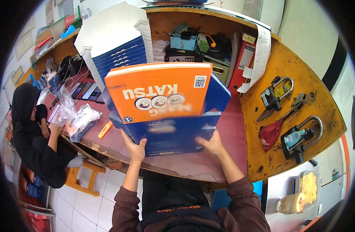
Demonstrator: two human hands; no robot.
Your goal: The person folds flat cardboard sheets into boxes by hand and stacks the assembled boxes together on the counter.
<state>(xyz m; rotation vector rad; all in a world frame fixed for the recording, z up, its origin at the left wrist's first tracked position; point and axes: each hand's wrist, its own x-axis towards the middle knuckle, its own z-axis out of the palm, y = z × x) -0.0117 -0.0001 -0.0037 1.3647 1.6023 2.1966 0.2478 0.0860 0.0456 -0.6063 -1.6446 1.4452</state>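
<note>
A stack of flat printed cardboard food boxes [162, 96], orange above and blue below, is held upright over the table, its lettering upside down to me. My left hand [135, 149] grips its lower left edge, with the thumb on the blue face. My right hand [211, 144] is closed around the lower right edge. Both hands' other fingers are partly hidden behind the cardboard. Part of the print is smeared. Just behind, at the left, rises a tall stack of blue and white cardboard blanks [117, 58].
Padlocks [303, 137] and a red pouch [271, 135] with keys lie on the wooden side top. A yellow-orange cutter [105, 129] is on the pink table [231, 154]. At the left sits another person [34, 135] near plastic bags and phones. An orange stool [86, 179] stands below.
</note>
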